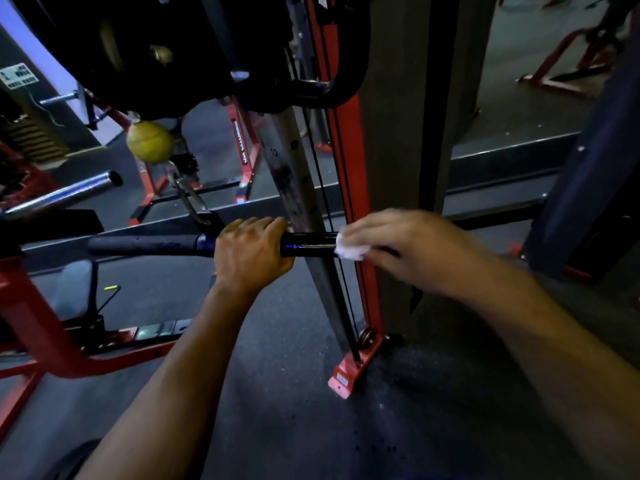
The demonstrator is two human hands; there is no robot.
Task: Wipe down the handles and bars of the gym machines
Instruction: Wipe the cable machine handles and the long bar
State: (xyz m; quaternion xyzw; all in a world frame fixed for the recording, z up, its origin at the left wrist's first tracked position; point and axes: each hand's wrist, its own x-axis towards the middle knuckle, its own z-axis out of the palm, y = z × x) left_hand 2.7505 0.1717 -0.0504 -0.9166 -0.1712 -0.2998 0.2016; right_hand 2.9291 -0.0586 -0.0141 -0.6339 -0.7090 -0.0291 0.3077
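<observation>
Left hand [251,252] wrapped over black bar [308,244] at mid-length, right hand [388,244] pressing white cloth [350,250] on the bar's right stretch, red upright [349,188] close behind, bare floor [311,427] below

The bar [308,244] is glossy black, its grip [145,245] matte black. The wipe [350,250] is white. Machine frames [349,168] are red, the cable ball [149,142] yellow, the floor [311,427] dark grey, speckled.
</observation>
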